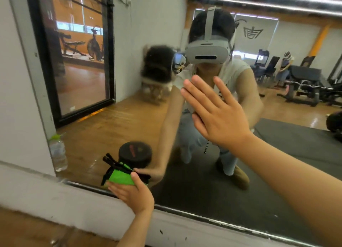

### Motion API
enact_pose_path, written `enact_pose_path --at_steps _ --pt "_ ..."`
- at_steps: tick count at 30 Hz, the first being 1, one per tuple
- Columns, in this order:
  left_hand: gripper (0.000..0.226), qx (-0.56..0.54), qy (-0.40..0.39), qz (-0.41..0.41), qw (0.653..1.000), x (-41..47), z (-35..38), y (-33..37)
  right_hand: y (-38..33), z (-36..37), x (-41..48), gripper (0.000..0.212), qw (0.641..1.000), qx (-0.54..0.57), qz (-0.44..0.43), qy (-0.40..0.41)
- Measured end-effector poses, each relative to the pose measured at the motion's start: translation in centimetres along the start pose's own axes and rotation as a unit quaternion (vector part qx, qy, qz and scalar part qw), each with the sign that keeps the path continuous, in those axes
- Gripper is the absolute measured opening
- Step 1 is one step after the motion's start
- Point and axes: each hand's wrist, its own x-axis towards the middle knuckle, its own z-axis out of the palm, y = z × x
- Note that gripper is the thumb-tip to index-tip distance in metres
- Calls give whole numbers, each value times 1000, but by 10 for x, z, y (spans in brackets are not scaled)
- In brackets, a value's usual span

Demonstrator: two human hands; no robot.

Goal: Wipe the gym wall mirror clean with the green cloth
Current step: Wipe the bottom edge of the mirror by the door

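The wall mirror [212,187] fills most of the head view, its lower edge running from low left to the bottom right. My left hand [132,193] grips the bunched green cloth [120,177] against the glass near the mirror's bottom left corner. Black straps or edging stick out of the cloth. My right hand [216,113] lies flat on the glass at the centre, fingers straight and spread, palm pressing the mirror. The mirror reflects me crouching with a headset on.
A white wall [22,98] borders the mirror on the left and below. In the reflection stand a plastic water bottle [58,154], a black round lid or weight [135,152], a wooden floor, a dark mat and gym machines [303,84].
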Motion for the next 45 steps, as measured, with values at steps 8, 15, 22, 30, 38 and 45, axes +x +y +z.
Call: enact_pose_path --at_steps 8,15,22,30,38,45 --pt "96 -19 15 11 1000 0 5 -1 0 4 0 56 1000 -3 -6 7" --pt "76 -54 45 -25 997 55 -14 -5 -2 5 -2 57 1000 3 -3 6" --pt "67 137 -56 455 878 -23 1 -1 -1 4 -4 56 1000 15 -5 5" --pt "72 67 42 331 940 35 -11 61 0 5 -3 58 1000 26 -4 15" --pt "81 324 7 761 562 64 -23 123 42 -4 9 55 997 25 -67 13" --pt "64 266 1 712 650 13 8 154 56 -4 15 59 999 -9 -39 11"
